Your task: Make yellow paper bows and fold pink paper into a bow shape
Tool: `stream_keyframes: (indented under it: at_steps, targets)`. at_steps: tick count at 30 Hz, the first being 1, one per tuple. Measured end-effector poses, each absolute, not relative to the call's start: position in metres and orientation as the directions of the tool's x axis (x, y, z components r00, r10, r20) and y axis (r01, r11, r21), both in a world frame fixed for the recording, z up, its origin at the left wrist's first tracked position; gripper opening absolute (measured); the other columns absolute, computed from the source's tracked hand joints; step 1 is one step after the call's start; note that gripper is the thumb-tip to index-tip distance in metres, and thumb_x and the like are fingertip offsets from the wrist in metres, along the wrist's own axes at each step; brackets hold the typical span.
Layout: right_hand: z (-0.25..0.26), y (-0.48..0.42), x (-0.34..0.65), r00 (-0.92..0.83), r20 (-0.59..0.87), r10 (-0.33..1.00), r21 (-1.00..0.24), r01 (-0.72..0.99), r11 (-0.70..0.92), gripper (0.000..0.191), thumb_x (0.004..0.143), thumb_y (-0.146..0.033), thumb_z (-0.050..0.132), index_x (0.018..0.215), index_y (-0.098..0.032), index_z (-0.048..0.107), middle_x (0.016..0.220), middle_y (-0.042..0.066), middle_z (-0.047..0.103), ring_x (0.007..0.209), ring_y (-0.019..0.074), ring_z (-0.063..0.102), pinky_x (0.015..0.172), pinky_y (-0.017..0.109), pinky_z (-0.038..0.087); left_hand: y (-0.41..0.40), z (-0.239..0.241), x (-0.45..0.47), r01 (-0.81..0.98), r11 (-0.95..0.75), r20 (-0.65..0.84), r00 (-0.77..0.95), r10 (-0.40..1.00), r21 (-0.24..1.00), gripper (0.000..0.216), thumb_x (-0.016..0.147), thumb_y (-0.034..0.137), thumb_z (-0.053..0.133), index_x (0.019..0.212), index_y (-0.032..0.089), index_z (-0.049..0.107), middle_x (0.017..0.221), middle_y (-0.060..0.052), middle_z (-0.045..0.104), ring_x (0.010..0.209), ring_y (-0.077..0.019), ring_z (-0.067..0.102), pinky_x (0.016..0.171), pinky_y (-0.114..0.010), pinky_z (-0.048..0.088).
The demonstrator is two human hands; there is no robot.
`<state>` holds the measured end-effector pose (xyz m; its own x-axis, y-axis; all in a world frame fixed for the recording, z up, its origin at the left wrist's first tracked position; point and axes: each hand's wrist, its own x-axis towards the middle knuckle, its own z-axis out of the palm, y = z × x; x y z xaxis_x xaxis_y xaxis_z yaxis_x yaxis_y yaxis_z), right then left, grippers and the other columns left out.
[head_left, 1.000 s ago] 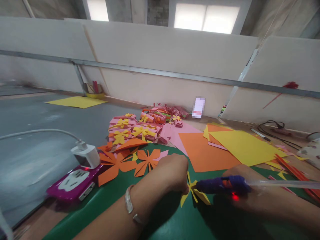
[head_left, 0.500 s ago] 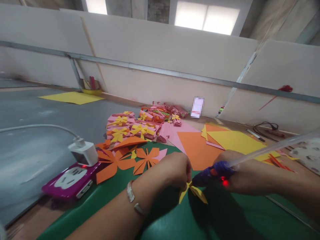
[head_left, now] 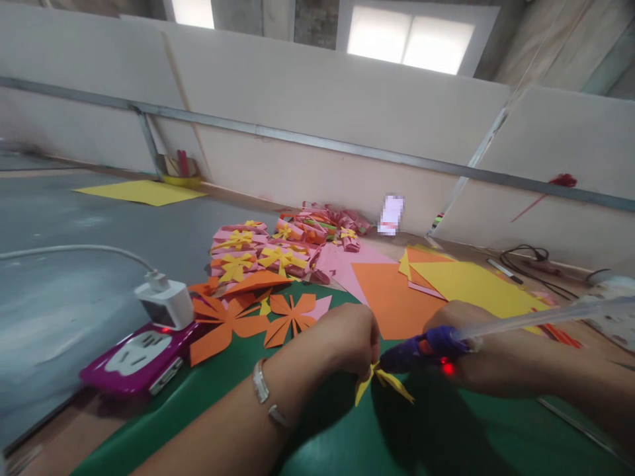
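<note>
A white charger (head_left: 179,307) sat on a purple power strip (head_left: 131,360) at 8 o'clock. A yellow container (head_left: 182,181) stood at 10 o'clock. A metal rail (head_left: 347,148) crossed the wall (head_left: 307,92) at 12 o'clock. A black cable (head_left: 542,254) lay at 3 o'clock.

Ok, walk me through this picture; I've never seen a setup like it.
There's no machine: a camera worn on a person's head looks forward and down at two bare hands. The left hand pinches a yellow paper cutout. The right hand holds what looks like a purple glue gun, its tip at the cutout and a clear stick behind it. Below is a green mat. Around lie orange paper flowers, pink paper bundles with yellow bows, an orange sheet and a yellow sheet.
</note>
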<state>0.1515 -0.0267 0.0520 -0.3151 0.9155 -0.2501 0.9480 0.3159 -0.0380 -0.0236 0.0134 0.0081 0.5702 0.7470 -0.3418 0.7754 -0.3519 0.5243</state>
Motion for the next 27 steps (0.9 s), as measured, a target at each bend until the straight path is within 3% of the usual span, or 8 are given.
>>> stream_keyframes:
  at_steps: [15, 18, 21, 23, 27]
  targets:
    - [0.046, -0.031, 0.165, -0.365, -0.209, 0.907, -0.166, 0.927, 0.335, 0.01, 0.057, -0.01, 0.055, 0.05, -0.018, 0.053, 0.045, -0.003, 0.047, 0.041, 0.0079, 0.036, 0.038, 0.021, 0.022, 0.01, 0.01, -0.023, 0.785, -0.346, -0.342, 0.557, 0.757, 0.514, 0.025, 0.051, 0.012, 0.065, 0.074, 0.022, 0.069, 0.075, 0.0, 0.07, 0.064, -0.0148, 0.061, 0.048, -0.021, 0.036]
    - [0.041, -0.033, 0.185, -0.361, -0.012, 0.933, -0.284, 0.896, 0.343, 0.004, 0.063, -0.02, 0.059, 0.062, -0.021, 0.062, 0.052, 0.0, 0.055, 0.046, 0.0135, 0.047, 0.041, 0.025, 0.034, 0.009, 0.013, -0.022, 0.807, -0.339, -0.334, 0.528, 0.781, 0.483, 0.023, 0.05, 0.014, 0.067, 0.072, 0.021, 0.067, 0.072, 0.0, 0.068, 0.062, -0.0141, 0.059, 0.048, -0.021, 0.035]
    - [0.034, -0.032, 0.206, -0.238, 0.212, 0.948, -0.418, 0.855, 0.308, 0.023, 0.072, -0.037, 0.059, 0.091, -0.025, 0.065, 0.071, 0.004, 0.063, 0.063, 0.0204, 0.057, 0.051, 0.03, 0.045, 0.009, 0.015, -0.022, 0.816, -0.346, -0.323, 0.52, 0.791, 0.464, 0.022, 0.047, 0.014, 0.068, 0.067, 0.02, 0.062, 0.066, 0.001, 0.065, 0.057, -0.0139, 0.057, 0.046, -0.021, 0.033]
    - [0.027, -0.028, 0.216, -0.189, 0.209, 0.959, -0.431, 0.863, 0.264, 0.026, 0.074, -0.039, 0.059, 0.096, -0.025, 0.062, 0.077, 0.005, 0.064, 0.066, 0.0209, 0.058, 0.052, 0.031, 0.045, 0.009, 0.015, -0.022, 0.808, -0.348, -0.319, 0.527, 0.788, 0.475, 0.02, 0.046, 0.014, 0.068, 0.062, 0.02, 0.058, 0.062, 0.002, 0.061, 0.056, -0.0141, 0.055, 0.045, -0.022, 0.032]
    - [0.015, -0.015, 0.228, -0.21, 0.15, 0.966, -0.355, 0.9, 0.251, 0.025, 0.065, -0.032, 0.067, 0.086, -0.021, 0.059, 0.081, 0.005, 0.061, 0.068, 0.0201, 0.055, 0.057, 0.031, 0.043, 0.011, 0.012, -0.021, 0.807, -0.304, -0.335, 0.509, 0.793, 0.507, 0.019, 0.046, 0.012, 0.065, 0.053, 0.021, 0.049, 0.057, 0.004, 0.056, 0.056, -0.0147, 0.054, 0.042, -0.022, 0.029]
